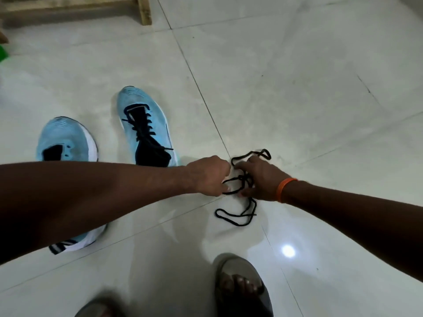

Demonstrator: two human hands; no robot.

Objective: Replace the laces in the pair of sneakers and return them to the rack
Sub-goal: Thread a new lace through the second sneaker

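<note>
Glossy tile floor (297, 88), wooden rack (142, 10) well behind. Laced sneaker (146, 129) done in black; bare sneaker (66, 140) yet to thread, then rack both. Left hand (206, 177) and right hand (258, 179), curled fingers pinching loose black lace (233, 219) on floor.

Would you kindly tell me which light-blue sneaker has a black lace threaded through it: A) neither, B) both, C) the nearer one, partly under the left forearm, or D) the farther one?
D: the farther sneaker shows black lace crossing its eyelets, the nearer sneaker has bare eyelets, and the left hand and right hand hold a loose lace.
</note>
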